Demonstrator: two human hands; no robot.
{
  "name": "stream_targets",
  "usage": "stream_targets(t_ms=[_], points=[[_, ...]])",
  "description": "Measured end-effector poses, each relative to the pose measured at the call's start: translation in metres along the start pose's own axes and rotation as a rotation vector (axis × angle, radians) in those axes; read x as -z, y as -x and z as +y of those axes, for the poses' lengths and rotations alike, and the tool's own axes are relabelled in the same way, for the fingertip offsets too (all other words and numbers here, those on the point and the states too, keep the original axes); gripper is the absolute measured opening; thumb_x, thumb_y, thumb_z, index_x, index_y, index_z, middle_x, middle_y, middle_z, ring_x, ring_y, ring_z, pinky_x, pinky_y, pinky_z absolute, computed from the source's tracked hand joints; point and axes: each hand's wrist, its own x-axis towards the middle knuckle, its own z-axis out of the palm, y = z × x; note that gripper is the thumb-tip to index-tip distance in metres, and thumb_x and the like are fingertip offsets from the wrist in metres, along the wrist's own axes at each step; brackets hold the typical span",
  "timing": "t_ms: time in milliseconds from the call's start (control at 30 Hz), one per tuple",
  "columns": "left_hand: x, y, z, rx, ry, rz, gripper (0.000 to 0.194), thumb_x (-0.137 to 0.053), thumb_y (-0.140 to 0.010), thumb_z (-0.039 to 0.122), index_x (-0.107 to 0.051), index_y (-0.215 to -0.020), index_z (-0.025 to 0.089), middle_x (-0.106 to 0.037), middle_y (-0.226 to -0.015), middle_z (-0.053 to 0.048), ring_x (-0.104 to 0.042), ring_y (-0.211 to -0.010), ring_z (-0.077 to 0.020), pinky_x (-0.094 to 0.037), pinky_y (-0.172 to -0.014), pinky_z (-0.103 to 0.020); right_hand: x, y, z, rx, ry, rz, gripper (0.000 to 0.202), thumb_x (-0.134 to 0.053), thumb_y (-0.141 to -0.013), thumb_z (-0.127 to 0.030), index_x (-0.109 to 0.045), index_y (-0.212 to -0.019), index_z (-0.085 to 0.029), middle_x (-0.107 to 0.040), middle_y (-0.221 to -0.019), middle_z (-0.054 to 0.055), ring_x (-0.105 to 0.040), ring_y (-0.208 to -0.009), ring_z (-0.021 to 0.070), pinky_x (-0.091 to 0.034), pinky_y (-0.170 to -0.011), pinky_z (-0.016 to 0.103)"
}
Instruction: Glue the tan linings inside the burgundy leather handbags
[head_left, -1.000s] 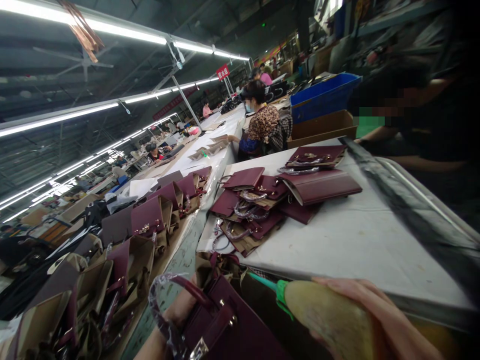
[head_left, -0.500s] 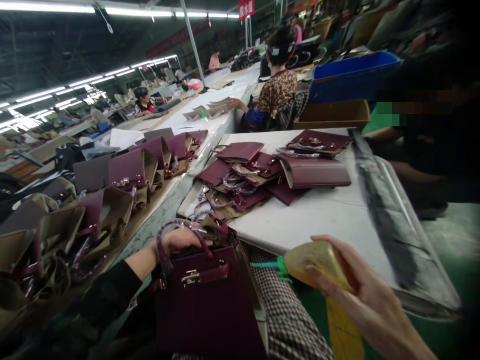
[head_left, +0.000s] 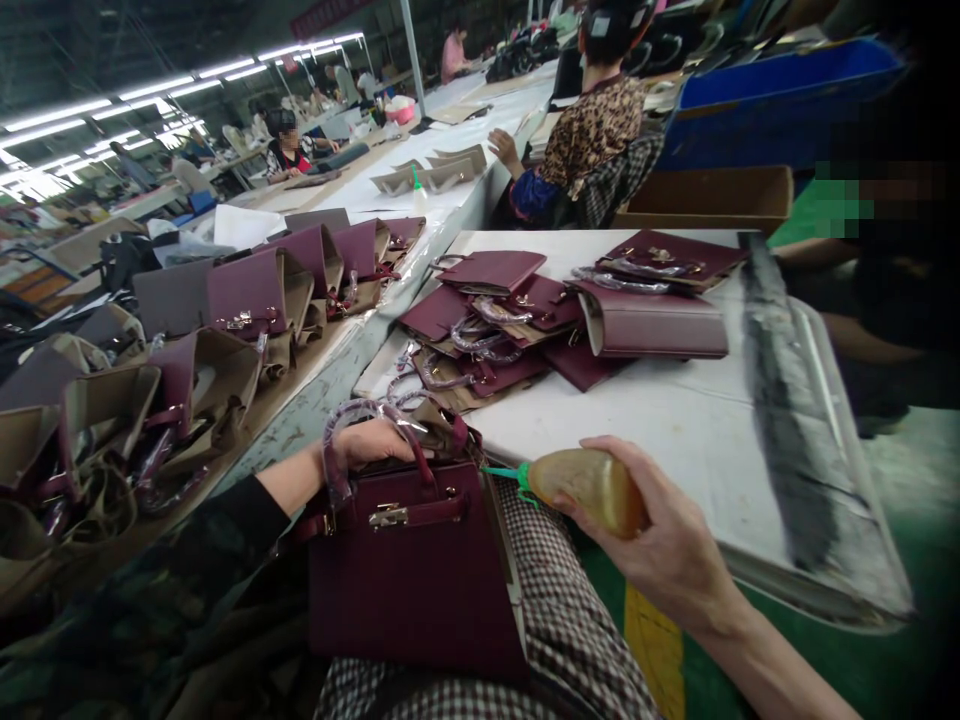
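Observation:
A dark red handbag (head_left: 409, 580) with a metal clasp and plastic-wrapped handles stands on my lap. My left hand (head_left: 371, 442) reaches through its handle and grips the top of the bag, the fingertips partly hidden behind the handle and lining. In my right hand (head_left: 637, 510) is a squeeze bottle (head_left: 589, 490) of amber liquid, lying sideways with its green nozzle pointing left. The nozzle tip is at the upper right edge of the bag; whether it touches cannot be told.
Several dark red bags lie piled on the white table (head_left: 675, 420) ahead. More bags line the long bench (head_left: 322, 375) at left. A person (head_left: 592, 130) sits beyond the table, near a blue bin (head_left: 780, 100); another person is at right.
My right hand has brought the bottle left, its nozzle now at the bag's edge. The view has shifted, and the seated person's hand has lifted away from the grey-brown pieces.

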Motion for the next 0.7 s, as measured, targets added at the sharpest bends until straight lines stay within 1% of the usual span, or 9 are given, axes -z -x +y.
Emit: stream_targets(t_ms=[133, 300, 400, 467, 567, 633, 700], points=[[0.0, 0.0, 0.002, -0.008, -0.004, -0.013, 0.023, -0.087, -0.066, 0.026, -0.084, -0.086, 0.015, -0.084, -0.096, -0.006, -0.074, -0.097, -0.029, -0.058, -0.097, -0.04, 0.006, 0.007, 0.0, -0.02, 0.001, -0.067, 0.048, -0.075, -0.097, -0.045, -0.054, -0.138, -0.028, -0.068, -0.123, 0.009, -0.071, -0.106, 0.0289, -0.06, -0.097, 0.042], [-0.002, 0.001, 0.003, -0.006, 0.004, -0.009, 0.024, -0.088, -0.07, 0.031, -0.082, -0.085, 0.013, -0.083, -0.093, -0.007, -0.074, -0.095, -0.0282, -0.058, -0.097, -0.042, 0.01, 0.022, 0.004, -0.05, -0.006, -0.146, 0.046, -0.071, -0.1, -0.052, -0.054, -0.136, -0.029, -0.07, -0.119, 0.008, -0.072, -0.099, 0.0268, -0.061, -0.089, 0.04], [-0.001, -0.001, 0.001, -0.012, 0.006, -0.019, 0.025, -0.089, -0.067, 0.028, -0.082, -0.086, 0.013, -0.083, -0.094, -0.007, -0.074, -0.096, -0.0278, -0.057, -0.099, -0.042, 0.011, 0.034, 0.007, -0.068, -0.01, -0.184, 0.046, -0.07, -0.1, -0.055, -0.053, -0.136, -0.031, -0.07, -0.118, 0.007, -0.073, -0.098, 0.0265, -0.061, -0.087, 0.04], [0.0, -0.002, -0.001, -0.01, 0.0, -0.017, 0.026, -0.088, -0.066, 0.025, -0.082, -0.088, 0.013, -0.083, -0.095, -0.007, -0.074, -0.096, -0.0268, -0.056, -0.099, -0.042, 0.012, 0.042, 0.009, -0.083, -0.017, -0.217, 0.047, -0.069, -0.1, -0.057, -0.052, -0.137, -0.032, -0.071, -0.12, 0.007, -0.073, -0.1, 0.0266, -0.062, -0.087, 0.04], [0.0, -0.002, -0.002, -0.001, -0.012, -0.028, 0.024, -0.087, -0.067, 0.026, -0.083, -0.086, 0.013, -0.083, -0.093, -0.008, -0.074, -0.091, -0.0265, -0.058, -0.097, -0.043, 0.012, 0.053, 0.01, -0.12, -0.025, -0.262, 0.048, -0.069, -0.1, -0.058, -0.051, -0.137, -0.033, -0.071, -0.124, 0.007, -0.073, -0.106, 0.0279, -0.062, -0.091, 0.043], [-0.001, -0.001, -0.001, 0.0, -0.021, -0.04, 0.024, -0.088, -0.066, 0.027, -0.083, -0.085, 0.013, -0.083, -0.091, -0.008, -0.074, -0.091, -0.0267, -0.059, -0.096, -0.043, 0.012, 0.059, 0.01, -0.152, -0.027, -0.292, 0.048, -0.07, -0.099, -0.058, -0.052, -0.136, -0.032, -0.072, -0.123, 0.008, -0.073, -0.105, 0.0282, -0.062, -0.092, 0.043], [-0.002, 0.001, 0.001, -0.003, -0.033, -0.039, 0.023, -0.088, -0.067, 0.027, -0.083, -0.085, 0.014, -0.083, -0.089, -0.007, -0.073, -0.091, -0.026, -0.059, -0.096, -0.043, 0.012, 0.065, 0.011, -0.183, -0.03, -0.318, 0.048, -0.072, -0.098, -0.058, -0.054, -0.133, -0.031, -0.073, -0.12, 0.007, -0.075, -0.1, 0.0275, -0.063, -0.088, 0.042]])
